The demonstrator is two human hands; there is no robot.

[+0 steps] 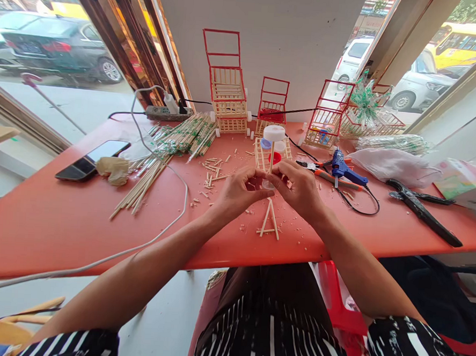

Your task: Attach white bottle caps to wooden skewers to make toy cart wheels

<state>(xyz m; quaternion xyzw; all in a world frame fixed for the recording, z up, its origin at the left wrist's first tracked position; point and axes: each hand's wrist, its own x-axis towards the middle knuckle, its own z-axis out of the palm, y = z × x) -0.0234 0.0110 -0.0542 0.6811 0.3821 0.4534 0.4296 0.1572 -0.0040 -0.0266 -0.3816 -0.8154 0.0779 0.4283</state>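
Both of my hands meet above the middle of the table, around an upright wooden stick [272,161]. A white bottle cap [274,132] sits on its top end. At the lower end is a pale, see-through cap [267,184], partly hidden by fingers. My left hand [245,186] is closed, thumb and fingers pinching this lower cap. My right hand [300,187] pinches the stick just above it. Below them, a small A-shaped frame of sticks [269,223] lies on the table. Behind the hands is a stick rack [259,155] with blue, white and red caps.
Stick-built carts [226,99] with red frames stand along the wall. Bundled sticks [184,134], a phone [91,161] and a white cable [186,196] lie left. At right are a blue glue gun [345,171], pliers [327,172] and a black-handled cutter [425,211]. Stick offcuts litter the orange table [213,251].
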